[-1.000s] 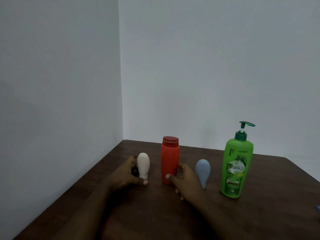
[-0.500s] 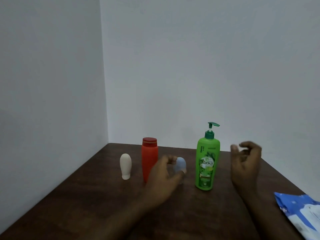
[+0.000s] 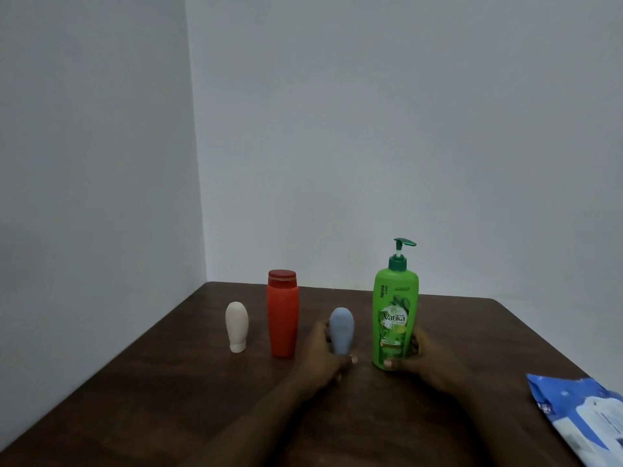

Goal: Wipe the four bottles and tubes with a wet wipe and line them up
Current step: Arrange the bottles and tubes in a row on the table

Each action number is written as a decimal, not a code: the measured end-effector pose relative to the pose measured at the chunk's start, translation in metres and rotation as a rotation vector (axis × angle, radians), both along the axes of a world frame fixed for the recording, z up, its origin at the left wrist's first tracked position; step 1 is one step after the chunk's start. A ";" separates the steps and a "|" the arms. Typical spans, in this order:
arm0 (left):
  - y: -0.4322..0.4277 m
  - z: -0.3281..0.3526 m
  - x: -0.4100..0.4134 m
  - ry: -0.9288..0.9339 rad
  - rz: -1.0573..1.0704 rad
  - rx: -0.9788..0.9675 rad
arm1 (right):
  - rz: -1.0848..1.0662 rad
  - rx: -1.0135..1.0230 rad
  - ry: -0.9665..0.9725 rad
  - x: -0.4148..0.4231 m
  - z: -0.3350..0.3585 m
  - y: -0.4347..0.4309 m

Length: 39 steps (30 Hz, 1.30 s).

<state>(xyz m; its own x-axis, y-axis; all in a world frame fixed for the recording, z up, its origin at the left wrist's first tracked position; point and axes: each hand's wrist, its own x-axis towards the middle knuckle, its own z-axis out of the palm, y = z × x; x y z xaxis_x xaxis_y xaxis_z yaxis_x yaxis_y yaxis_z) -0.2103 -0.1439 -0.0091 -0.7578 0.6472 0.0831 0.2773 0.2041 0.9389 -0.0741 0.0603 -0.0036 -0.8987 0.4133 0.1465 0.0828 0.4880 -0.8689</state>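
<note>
We see a dark brown wooden counter [image 3: 168,382] set into the corner of two pale walls [image 3: 371,129], with four containers standing upright in a row across it. Largest of them is the green Vatika pump bottle [image 3: 395,311], with a dark green pump head; our right hand [image 3: 416,360] grasps its lower body, thumb across the front near the base and fingers wrapped around the far right side. Just to the left of that hand, and apart from the bottle, stands the grey-blue tube [image 3: 341,330], cap down; our left hand [image 3: 323,355] grasps it low, thumb tip at the front beside the cap and fingers curled behind its left side. Further left of the left hand, untouched, stands the red bottle [image 3: 283,315] with a darker red cap on top. Beyond it, well clear of both hands and last in the row, stands the cream tube [image 3: 237,325], cap down and smallest of the four. To the right of the right hand, near the counter's right edge and partly cut off by the frame, lies a blue-and-white wet wipe pack [image 3: 580,412], flat and apart from the bottles. Both forearms enter from the lower edge.
</note>
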 end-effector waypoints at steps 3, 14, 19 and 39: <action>0.004 -0.001 -0.004 0.040 0.045 -0.069 | 0.008 -0.010 0.002 -0.004 -0.003 0.005; 0.006 -0.004 -0.019 -0.006 0.041 -0.096 | 0.021 -0.037 0.003 -0.008 -0.001 0.006; 0.006 -0.004 -0.019 -0.016 0.037 -0.084 | 0.014 -0.027 0.002 -0.007 -0.002 0.006; 0.006 -0.005 -0.018 -0.021 0.036 -0.057 | 0.017 -0.063 0.028 -0.006 -0.006 0.005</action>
<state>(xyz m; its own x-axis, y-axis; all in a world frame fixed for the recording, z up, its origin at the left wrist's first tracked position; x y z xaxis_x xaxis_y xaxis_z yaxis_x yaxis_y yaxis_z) -0.2288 -0.1377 -0.0141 -0.7816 0.6230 0.0308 0.2490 0.2663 0.9312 -0.0803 0.0653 -0.0100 -0.9015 0.4074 0.1459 0.0500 0.4330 -0.9000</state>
